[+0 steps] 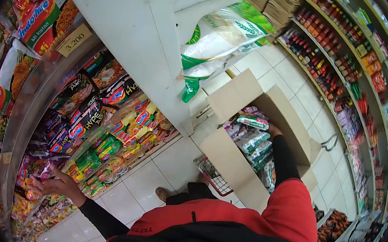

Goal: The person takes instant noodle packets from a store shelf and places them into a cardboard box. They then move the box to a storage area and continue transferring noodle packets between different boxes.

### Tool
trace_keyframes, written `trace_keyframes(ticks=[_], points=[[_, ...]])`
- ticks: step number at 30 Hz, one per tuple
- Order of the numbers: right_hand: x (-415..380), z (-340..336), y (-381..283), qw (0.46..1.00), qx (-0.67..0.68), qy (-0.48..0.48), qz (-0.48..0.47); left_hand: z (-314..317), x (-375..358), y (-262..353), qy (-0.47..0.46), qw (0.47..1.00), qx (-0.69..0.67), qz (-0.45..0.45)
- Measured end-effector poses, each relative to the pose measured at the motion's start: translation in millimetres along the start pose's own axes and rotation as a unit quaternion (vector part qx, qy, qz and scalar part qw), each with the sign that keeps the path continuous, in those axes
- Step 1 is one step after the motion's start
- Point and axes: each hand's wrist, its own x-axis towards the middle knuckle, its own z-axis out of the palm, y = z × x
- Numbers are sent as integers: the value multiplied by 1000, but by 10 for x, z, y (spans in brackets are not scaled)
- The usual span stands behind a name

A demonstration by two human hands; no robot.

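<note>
At the lower shelf on the left, my left hand [59, 186] reaches out with its fingers apart. Its fingertips are right at a purple noodle packet [41, 168] in the row of packs. On the other side, my right hand [275, 130] is down inside an open cardboard box [285, 113], beside a white-and-green packet [253, 122]. The fingers of that hand are mostly hidden by the packets and its own arm. Green-and-silver packets [254, 144] and purple ones fill the box, lying loosely on one another.
Black noodle packets [84, 120] stand behind a clear shelf guard, under a 3.200 price tag [74, 40]. A white shelf post [137, 33] rises near a large rice sack [227, 39]. A shopping basket [214, 176] sits by the box. Bottle shelves [323, 37] line the right.
</note>
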Motion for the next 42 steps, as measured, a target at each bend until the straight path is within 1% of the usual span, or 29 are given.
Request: trace_keyframes(ticks=[2, 3, 4, 6, 7, 9, 10, 12, 13, 17, 18, 20, 21, 24, 26, 28, 29, 30, 31, 32, 33, 34, 36, 37, 38, 39, 40, 41, 42], points=[[690, -345, 776, 979, -145, -30, -137, -45, 35, 41, 2, 1000, -6, 20], [1026, -512, 1149, 955, -210, -30, -207, -45, 43, 77, 10, 997, -71, 6], [819, -411, 952, 955, -210, -33, -207, -57, 46, 80, 10, 998, -69, 7], [103, -144, 297, 999, 24, 38, 24, -81, 38, 87, 5, 1000, -21, 20], [199, -219, 405, 999, 24, 38, 23, -94, 33, 102, 6, 1000, -22, 19], [420, -380, 719, 947, -307, 46, -84, -123, 22, 150, -22, 1000, 14, -9], [408, -362, 758, 946, -308, 48, -86, -126, 18, 172, -20, 1000, 14, -12], [414, -299, 856, 927, -314, 21, -206, -135, 19, 206, -13, 1000, -12, -3], [753, -344, 1026, 918, -361, 16, -166, -144, 27, 229, -13, 1000, -11, -4], [774, -283, 874, 873, -459, 28, -159, -196, 48, 327, 0, 999, -52, 14], [699, -243, 811, 873, -460, 27, -159, -213, 56, 339, 1, 998, -53, 14], [324, -196, 556, 937, -220, 232, -137, -248, 71, 353, 5, 997, -74, 18], [23, -201, 239, 939, -244, 232, -66, -256, 68, 362, 8, 996, -83, 15], [-943, -248, -286, 858, -360, 293, -220, -302, 52, 473, 14, 994, -109, 7], [-1547, -223, -618, 872, -250, 260, -331, -338, 0, 639, 17, 992, -123, -1], [-2228, 8, -998, 885, -110, 171, -419, -307, -171, 931, -1, 946, -316, -68], [-2440, 112, -1116, 883, -111, 167, -425, -301, -315, 1114, -55, 906, -410, -89], [-2613, 222, -1211, 796, -204, 175, -542, -338, -441, 1305, -108, 855, -495, -110], [-2724, 365, -1263, 685, -288, 178, -645, -437, -497, 1479, -101, 861, -486, -111], [-2803, 543, -1277, 682, -283, 167, -654, -549, -540, 1648, -292, 617, -687, -248], [-2876, 733, -1278, 639, -288, 134, -701, -646, -554, 1784, -432, 279, -785, -345], [-2940, 926, -1274, 591, -290, 98, -746, -765, -461, 1862, -532, 168, -765, -321], [-2974, 1345, -1224, 514, -267, 72, -812, -889, -493, 1876, -525, 78, -779, -335], [-3009, 1508, -1197, 497, -286, 63, -817, -926, -472, 1795, -511, 102, -782, -344], [-3013, 1680, -1178, 480, -248, 49, -840, -967, -446, 1669, -497, 158, -782, -341], [-2971, 1836, -1065, 587, -166, 25, -792, -998, -432, 1513, -483, 215, -777, -340], [-2935, 2005, -976, 685, -89, -5, -723, -1013, -432, 1345, -469, 241, -772, -354], [-3116, 2118, -1166, 675, -120, -18, -727, -1007, -433, 1173, -451, 290, -762, -363], [-3226, 2278, -1132, 811, 65, -180, -553, -996, -425, 998, -435, 336, -749, -371]])
